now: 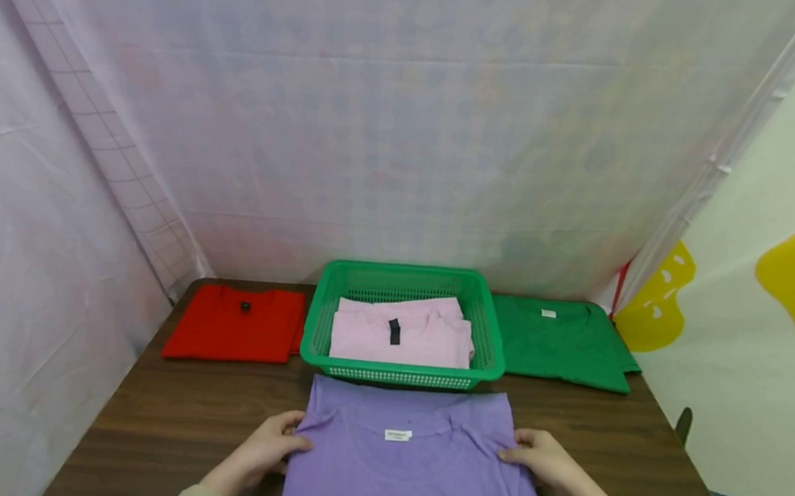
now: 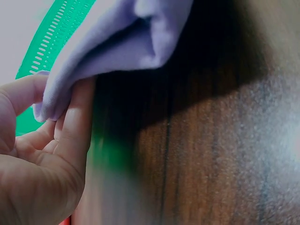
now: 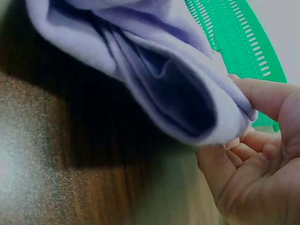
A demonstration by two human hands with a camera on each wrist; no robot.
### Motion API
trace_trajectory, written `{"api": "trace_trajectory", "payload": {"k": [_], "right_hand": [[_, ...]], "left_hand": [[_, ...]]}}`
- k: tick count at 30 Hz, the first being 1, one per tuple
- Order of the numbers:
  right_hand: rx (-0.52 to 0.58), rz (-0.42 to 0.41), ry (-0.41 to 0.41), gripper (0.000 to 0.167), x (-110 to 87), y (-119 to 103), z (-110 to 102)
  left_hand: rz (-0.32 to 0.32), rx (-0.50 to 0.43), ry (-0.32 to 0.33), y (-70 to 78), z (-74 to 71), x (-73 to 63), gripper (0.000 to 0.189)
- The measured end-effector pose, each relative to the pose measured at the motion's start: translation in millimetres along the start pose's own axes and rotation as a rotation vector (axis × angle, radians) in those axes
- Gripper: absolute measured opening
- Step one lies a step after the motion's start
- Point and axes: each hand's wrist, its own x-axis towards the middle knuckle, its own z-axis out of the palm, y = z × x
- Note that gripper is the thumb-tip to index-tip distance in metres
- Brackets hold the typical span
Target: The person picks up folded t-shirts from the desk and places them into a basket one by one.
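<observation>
A purple shirt (image 1: pixel 401 495) lies in front of the person, centred at the near side of a green basket, its neckline end pointing away from the person toward that basket. Its neck-to-hem line runs nearly straight between basket and person; the near end passes out of view, so the full long axis cannot be judged. A white label (image 1: pixel 398 436) sits at the neckline, set crosswise to that line. The left hand (image 1: pixel 271 441) pinches the left edge, thumb above and fingers beneath, closed to the thickness of the cloth; the right hand (image 1: pixel 546 458) grips the opposite edge the same way. Both wrist views show these edges bunched into folds and lifted above the brown table (image 1: pixel 133 414), with dark shadow below. The green basket (image 1: pixel 399 368) stands just beyond the shirt's far edge, its longer side across the table, and contains a folded pink garment (image 1: pixel 358 342) with a black tag (image 1: pixel 394 331). Left of the basket lies a folded red shirt (image 1: pixel 232 332), and just beside it on the right a folded green shirt (image 1: pixel 562 346). A pale curtain (image 1: pixel 409 136) hangs behind the table.
</observation>
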Motion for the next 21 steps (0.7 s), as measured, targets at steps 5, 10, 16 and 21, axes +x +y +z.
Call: {"api": "trace_trajectory", "payload": {"k": [5, 10, 16, 21], "right_hand": [[-0.016, -0.048, 0.018, 0.02, -2.1, -6, -2], [-0.028, -0.045, 0.033, 0.024, -7.1, -11, -4], [0.023, -0.039, -0.007, 0.025, -12.2, -17, -7], [0.056, -0.051, -0.023, 0.022, -14.8, -21, -7]], "left_hand": [[0.019, -0.013, -0.007, 4.7, -0.6, -1.6, 0.058], [0.031, -0.028, -0.013, 9.6, -0.5, -6.4, 0.058], [0.046, -0.024, -0.018, 13.7, -1.6, -10.9, 0.057], [0.054, -0.017, -0.023, 17.7, -4.3, -16.5, 0.058]]}}
